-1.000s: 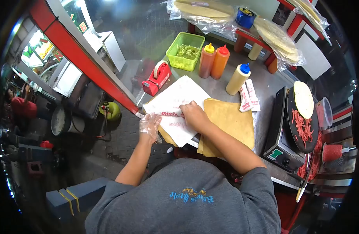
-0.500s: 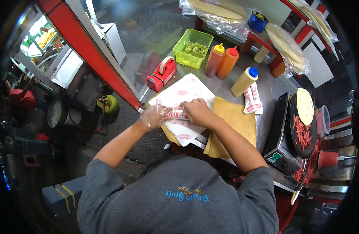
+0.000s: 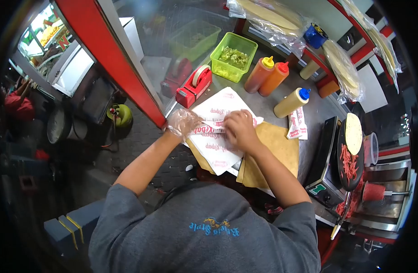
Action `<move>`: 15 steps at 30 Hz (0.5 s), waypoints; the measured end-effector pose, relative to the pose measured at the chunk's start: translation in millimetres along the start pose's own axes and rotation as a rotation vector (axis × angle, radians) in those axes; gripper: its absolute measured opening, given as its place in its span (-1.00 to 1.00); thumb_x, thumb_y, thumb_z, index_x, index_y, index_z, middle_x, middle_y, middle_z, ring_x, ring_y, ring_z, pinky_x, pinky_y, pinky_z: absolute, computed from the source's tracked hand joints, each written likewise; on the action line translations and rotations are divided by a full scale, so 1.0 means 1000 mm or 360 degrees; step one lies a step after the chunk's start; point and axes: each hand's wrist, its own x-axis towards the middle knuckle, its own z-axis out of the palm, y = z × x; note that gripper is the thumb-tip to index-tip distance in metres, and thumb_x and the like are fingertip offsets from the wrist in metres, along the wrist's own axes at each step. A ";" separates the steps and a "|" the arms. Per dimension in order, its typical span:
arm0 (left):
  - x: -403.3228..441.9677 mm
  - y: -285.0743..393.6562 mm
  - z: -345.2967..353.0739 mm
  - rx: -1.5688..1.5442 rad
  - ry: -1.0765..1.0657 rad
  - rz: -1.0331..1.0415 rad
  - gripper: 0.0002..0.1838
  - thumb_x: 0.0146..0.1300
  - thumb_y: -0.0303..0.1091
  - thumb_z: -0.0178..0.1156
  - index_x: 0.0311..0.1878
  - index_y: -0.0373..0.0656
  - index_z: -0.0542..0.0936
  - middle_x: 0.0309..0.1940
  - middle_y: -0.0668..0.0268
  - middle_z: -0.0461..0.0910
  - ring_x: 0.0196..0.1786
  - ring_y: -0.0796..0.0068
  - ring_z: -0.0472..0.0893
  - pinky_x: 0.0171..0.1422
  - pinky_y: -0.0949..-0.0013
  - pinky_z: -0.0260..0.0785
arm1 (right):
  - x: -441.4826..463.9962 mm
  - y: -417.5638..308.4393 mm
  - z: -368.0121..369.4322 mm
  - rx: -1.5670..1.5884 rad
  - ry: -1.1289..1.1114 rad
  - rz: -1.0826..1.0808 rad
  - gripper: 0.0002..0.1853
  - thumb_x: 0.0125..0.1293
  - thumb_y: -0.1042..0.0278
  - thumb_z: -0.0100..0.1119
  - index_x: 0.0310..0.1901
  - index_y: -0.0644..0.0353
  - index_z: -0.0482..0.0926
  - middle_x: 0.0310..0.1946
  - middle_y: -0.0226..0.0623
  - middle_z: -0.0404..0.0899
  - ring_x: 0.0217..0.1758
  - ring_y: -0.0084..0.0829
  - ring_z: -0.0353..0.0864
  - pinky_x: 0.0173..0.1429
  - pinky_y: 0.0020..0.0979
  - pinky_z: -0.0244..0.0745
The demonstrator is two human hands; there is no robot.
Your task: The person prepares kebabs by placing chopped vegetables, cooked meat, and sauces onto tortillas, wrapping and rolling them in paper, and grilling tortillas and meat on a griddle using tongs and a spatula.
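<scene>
A rolled paper wrap [image 3: 213,123] printed in red lies across a stack of white printed sheets [image 3: 213,152] at the counter's near edge. My left hand [image 3: 182,123], in a clear plastic glove, is closed at the roll's left end. Over its right part is my bare right hand [image 3: 240,129], its fingers curled on the paper. Under and beside the white sheets are brown papers [image 3: 275,152]. Beyond the left hand stands a red tape dispenser [image 3: 194,88]. Two wrapped rolls [image 3: 297,123] rest to the right, below a cream sauce bottle [image 3: 292,103].
A green basket [image 3: 234,57] of chopped greens stands at the back beside two orange-red sauce bottles [image 3: 266,76]. On the right, a black griddle [image 3: 352,159] holds a flatbread and red shreds. Bagged flatbreads [image 3: 268,18] lie on a raised shelf. A red post [image 3: 111,63] borders the left.
Paper that lay flatter is now rolled between my hands. My left hand has moved up onto its left end, while the right has shifted along the roll. The view has turned slightly.
</scene>
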 end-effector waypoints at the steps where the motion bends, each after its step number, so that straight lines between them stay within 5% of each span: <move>1: 0.001 0.020 -0.026 0.0286 -0.0189 -0.0022 -0.60 0.45 -0.04 0.15 0.23 0.05 0.68 0.04 0.27 0.72 0.07 0.25 0.70 0.21 0.15 0.52 | -0.005 -0.005 -0.002 -0.0064 0.0030 -0.0092 -0.79 0.14 0.41 0.37 -0.17 0.05 0.60 -0.03 -0.40 0.62 0.28 -0.32 0.53 0.57 0.03 0.13; 2: 0.001 0.034 -0.039 0.0572 -0.0381 -0.0037 -0.58 0.46 -0.02 0.12 0.28 0.12 0.66 0.07 0.33 0.72 0.08 0.32 0.69 0.21 0.16 0.50 | -0.007 -0.004 -0.001 -0.0139 0.0010 -0.0133 -0.78 0.15 0.40 0.37 -0.15 0.05 0.60 -0.04 -0.41 0.62 0.27 -0.32 0.54 0.58 0.07 0.10; 5: -0.004 0.036 -0.029 0.0192 0.0053 0.0352 -0.54 0.49 -0.05 0.12 0.37 0.06 0.59 0.09 0.25 0.71 0.11 0.27 0.69 0.24 0.14 0.52 | -0.004 0.007 0.012 -0.0272 0.0045 -0.0199 -0.68 0.12 0.39 0.46 -0.06 0.01 0.65 -0.04 -0.46 0.68 0.23 -0.30 0.58 0.62 0.14 0.00; 8: -0.002 0.062 -0.035 0.0256 0.0580 0.0379 -0.45 0.48 0.03 0.15 0.41 -0.05 0.52 0.01 0.30 0.74 -0.01 0.24 0.72 0.12 0.18 0.59 | 0.011 0.009 0.016 -0.0269 0.0254 -0.0216 -0.69 0.14 0.33 0.48 -0.05 -0.01 0.71 -0.03 -0.47 0.71 0.21 -0.30 0.59 0.62 0.12 0.00; 12: -0.011 0.064 -0.018 0.0449 0.0284 -0.0007 -0.45 0.48 0.07 0.14 0.38 -0.06 0.55 -0.07 0.20 0.74 -0.07 0.21 0.72 0.08 0.12 0.57 | 0.024 -0.011 0.027 -0.0071 0.0417 0.0219 -0.65 0.21 0.30 0.47 0.05 0.02 0.78 -0.01 -0.34 0.74 0.20 -0.27 0.60 0.49 -0.03 0.27; 13: -0.012 0.069 -0.027 0.0439 0.0416 0.0223 -0.51 0.50 0.02 0.13 0.33 -0.07 0.58 -0.11 0.18 0.74 -0.12 0.13 0.71 0.06 0.07 0.56 | 0.039 -0.011 0.035 0.0355 0.0417 0.0327 -0.64 0.28 0.28 0.46 0.11 0.06 0.77 -0.07 -0.26 0.76 0.01 -0.29 0.67 0.18 -0.22 0.54; 15: -0.015 0.073 -0.019 0.0299 0.0201 0.0062 -0.55 0.50 -0.05 0.12 0.29 -0.09 0.59 -0.13 0.16 0.73 -0.13 0.08 0.70 0.08 0.04 0.55 | 0.075 -0.028 0.049 0.1269 0.0298 0.0893 -0.71 0.39 0.19 0.39 0.02 0.18 0.78 -0.26 -0.30 0.76 -0.22 -0.45 0.65 -0.17 -0.37 0.53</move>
